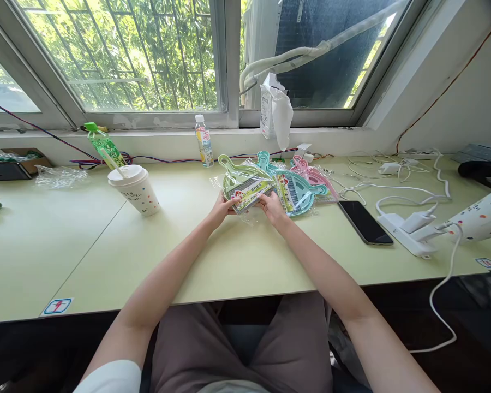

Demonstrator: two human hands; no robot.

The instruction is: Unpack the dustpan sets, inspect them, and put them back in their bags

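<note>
Between both hands is a green plastic item in a clear wrapper, with looped, rounded ends and a printed label with a barcode; its exact kind I cannot make out. My left hand grips its lower left edge, thumb on top. My right hand pinches its lower right side. Just behind and right of it lies a similar blue packaged item, also with a printed label. A pink packaged item lies further back, partly covered by the blue one.
Left stands a white paper cup with a straw, near a green-capped bottle. A small bottle stands by the window. On the right are a phone, a power strip, loose white cables and a tipped spotted cup.
</note>
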